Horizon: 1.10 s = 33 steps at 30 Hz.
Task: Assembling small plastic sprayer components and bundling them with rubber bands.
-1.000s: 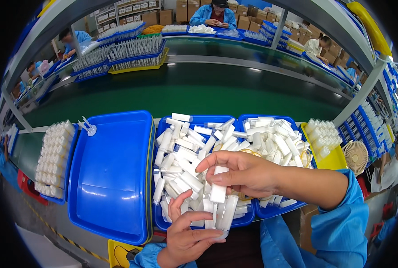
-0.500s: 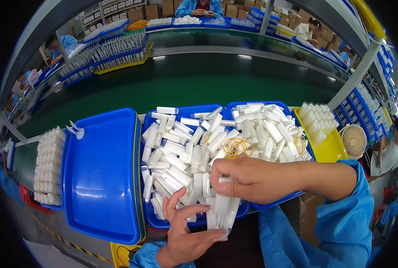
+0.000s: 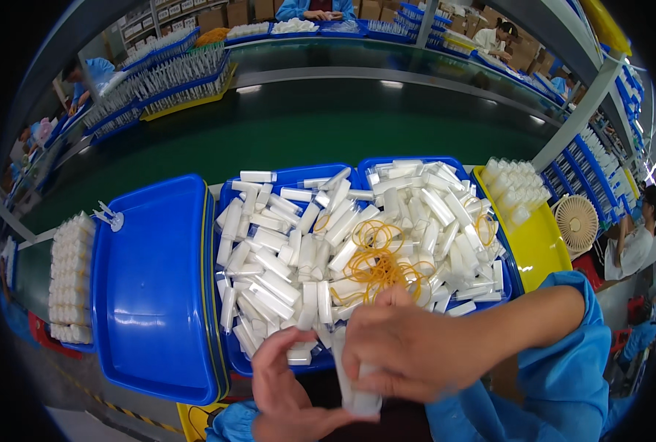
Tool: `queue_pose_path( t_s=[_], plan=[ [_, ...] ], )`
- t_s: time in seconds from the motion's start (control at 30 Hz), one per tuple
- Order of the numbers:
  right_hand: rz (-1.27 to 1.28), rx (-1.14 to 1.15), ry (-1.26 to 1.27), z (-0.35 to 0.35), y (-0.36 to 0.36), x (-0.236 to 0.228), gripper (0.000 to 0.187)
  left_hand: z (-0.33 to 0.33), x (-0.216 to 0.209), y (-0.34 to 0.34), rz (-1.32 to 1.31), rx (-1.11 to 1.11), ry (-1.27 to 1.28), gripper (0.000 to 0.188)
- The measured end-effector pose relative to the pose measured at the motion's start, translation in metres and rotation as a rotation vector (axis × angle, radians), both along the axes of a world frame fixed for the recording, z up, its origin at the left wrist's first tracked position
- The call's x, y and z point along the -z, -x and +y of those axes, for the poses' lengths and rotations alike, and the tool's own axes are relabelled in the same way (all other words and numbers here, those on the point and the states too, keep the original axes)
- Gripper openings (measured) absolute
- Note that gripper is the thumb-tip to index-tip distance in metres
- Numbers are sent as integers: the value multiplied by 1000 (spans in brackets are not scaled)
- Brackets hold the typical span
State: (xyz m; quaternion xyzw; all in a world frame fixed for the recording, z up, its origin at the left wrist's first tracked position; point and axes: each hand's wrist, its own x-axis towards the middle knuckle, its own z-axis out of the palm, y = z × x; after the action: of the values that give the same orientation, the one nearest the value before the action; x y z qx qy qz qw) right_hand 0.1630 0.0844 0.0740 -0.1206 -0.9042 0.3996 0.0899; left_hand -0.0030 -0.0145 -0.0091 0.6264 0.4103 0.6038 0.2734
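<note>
Work in the head view looks to be at a gathering step: pale blocky pieces point(image 3: 363, 401) stand close together between the two hands, low in the middle, at the near side of a blue tray point(image 3: 312, 171) heaped with similar ones. The left hand point(image 3: 280, 387) is cupped, its fingers loosely curled and its thumb propping the lower ends; whether it grips, I cannot tell. The right hand point(image 3: 416, 346) is bent over the pieces from the other side, thumb and fingers grasping them, slightly blurred. My judgement is that the next move calls for keeping those ends level while the right hand squares the group. Compared with half a second ago, the right hand sits lower, baring more of the yellow rubber bands point(image 3: 376, 269) on the heap, and the trays appear farther left.
</note>
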Motion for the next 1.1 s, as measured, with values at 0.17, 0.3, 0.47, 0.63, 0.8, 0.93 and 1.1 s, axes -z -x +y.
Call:
queue_pose_path(
  t_s=[0.17,0.3,0.47,0.63,0.8,0.93,1.1],
  plan=[
    [136,-183,-208,-29,1,-16,35,15,-2,7,52,1018,253,156],
    [339,-29,-356,-44,3,14,35,11,-9,-7,-482,933,696,87],
    [211,-92,-702,-30,-1,3,40,8,-3,-11,-557,917,656,64],
    [152,-70,-77,14,-2,2,60,9,9,-7,-535,903,601,41],
    [-180,346,-634,110,-16,19,31,6,-11,-13,-787,850,623,26],
    [-305,326,-642,128,-19,39,12,4,-10,-3,-752,822,696,29],
    [-206,401,-596,127,-19,44,9,8,-13,-2,-774,699,665,28]
  ],
)
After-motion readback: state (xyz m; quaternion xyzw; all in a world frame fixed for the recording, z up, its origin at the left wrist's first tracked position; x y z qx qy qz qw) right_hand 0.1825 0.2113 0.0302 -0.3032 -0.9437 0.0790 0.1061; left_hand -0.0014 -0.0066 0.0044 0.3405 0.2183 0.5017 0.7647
